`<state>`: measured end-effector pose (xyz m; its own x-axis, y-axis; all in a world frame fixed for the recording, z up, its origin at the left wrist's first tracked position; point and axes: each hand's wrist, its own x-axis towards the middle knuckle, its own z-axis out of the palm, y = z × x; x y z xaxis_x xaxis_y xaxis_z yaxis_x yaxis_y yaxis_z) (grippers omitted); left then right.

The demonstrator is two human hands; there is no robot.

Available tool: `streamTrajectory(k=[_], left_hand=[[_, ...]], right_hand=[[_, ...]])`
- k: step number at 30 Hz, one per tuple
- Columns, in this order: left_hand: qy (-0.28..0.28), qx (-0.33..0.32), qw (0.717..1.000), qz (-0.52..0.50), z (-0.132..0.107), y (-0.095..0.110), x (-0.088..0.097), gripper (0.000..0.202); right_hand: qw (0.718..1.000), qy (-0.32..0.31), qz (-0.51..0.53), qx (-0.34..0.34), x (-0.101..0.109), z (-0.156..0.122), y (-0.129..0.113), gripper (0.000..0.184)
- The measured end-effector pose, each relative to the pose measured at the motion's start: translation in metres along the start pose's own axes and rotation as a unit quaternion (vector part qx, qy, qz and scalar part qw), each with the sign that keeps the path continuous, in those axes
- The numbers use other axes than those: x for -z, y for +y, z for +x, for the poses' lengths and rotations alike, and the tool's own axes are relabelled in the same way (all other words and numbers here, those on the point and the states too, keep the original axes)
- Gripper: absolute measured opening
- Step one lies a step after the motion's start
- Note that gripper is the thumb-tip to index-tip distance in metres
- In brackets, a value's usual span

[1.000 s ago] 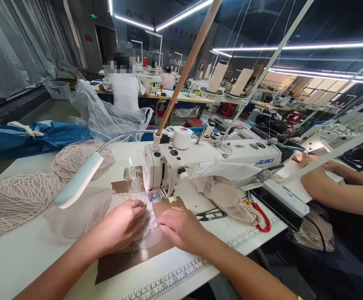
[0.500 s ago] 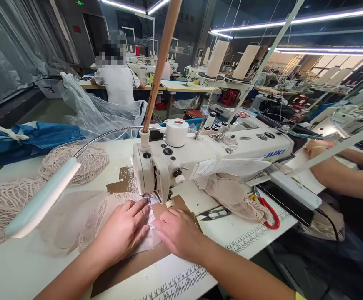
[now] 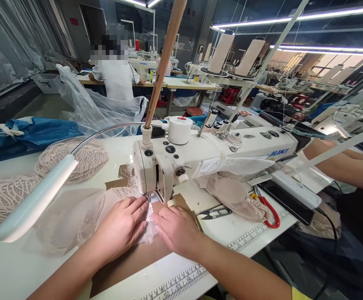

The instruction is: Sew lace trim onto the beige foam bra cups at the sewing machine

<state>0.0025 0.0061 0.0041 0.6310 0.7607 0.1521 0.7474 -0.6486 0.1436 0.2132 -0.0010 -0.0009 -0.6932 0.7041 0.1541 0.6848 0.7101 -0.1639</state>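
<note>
Beige lace fabric (image 3: 149, 211) lies under the needle area of a white sewing machine (image 3: 181, 160), its pale sheer part trailing left across the table. My left hand (image 3: 123, 223) rests on this fabric, fingers stretched toward the presser foot (image 3: 149, 196) and lying flat. On the other side of the lace strip, my right hand (image 3: 176, 229) has its fingers curled and the thumb side pinching the fabric's edge. The fingertips' underside is hidden. Brown sheeting (image 3: 128, 268) covers the table beneath both hands.
Lace cups (image 3: 75, 160) lie stacked at left under a lamp (image 3: 37, 196). Right of the machine head are thread snips (image 3: 215, 213), red-handled scissors (image 3: 270, 212), a beige bra piece (image 3: 231, 193) and a black phone (image 3: 289, 202). Another person's arm (image 3: 344, 166) is at far right; a person (image 3: 114, 79) sits ahead.
The lace between my hands has advanced slightly toward the needle, with less of it showing on the near side. Both hands stay close to the presser foot. The camera view has shifted a little.
</note>
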Motion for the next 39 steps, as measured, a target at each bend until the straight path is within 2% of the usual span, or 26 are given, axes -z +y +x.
streamTrajectory(k=[5, 13, 20, 27, 39], left_hand=[[0.011, -0.008, 1.0, 0.009, -0.001, -0.008, -0.003, 0.037], [0.028, -0.016, 0.999, -0.004, -0.001, -0.004, 0.0, 0.035], [0.029, -0.009, 0.999, -0.011, 0.001, -0.011, 0.001, 0.037], [0.013, 0.006, 1.0, 0.022, 0.005, -0.023, 0.002, 0.04], [0.048, 0.048, 0.997, 0.026, 0.006, -0.03, 0.0, 0.03]], right_hand=[[1.0, 0.013, 0.002, 0.001, -0.002, -0.002, 0.0, 0.02], [1.0, 0.011, 0.02, 0.003, -0.002, -0.008, 0.0, 0.008], [1.0, -0.007, 0.024, 0.003, 0.0, -0.003, -0.003, 0.01], [0.999, -0.033, 0.031, -0.012, -0.002, 0.01, -0.007, 0.03], [0.998, -0.039, 0.043, -0.016, -0.005, 0.016, -0.008, 0.044]])
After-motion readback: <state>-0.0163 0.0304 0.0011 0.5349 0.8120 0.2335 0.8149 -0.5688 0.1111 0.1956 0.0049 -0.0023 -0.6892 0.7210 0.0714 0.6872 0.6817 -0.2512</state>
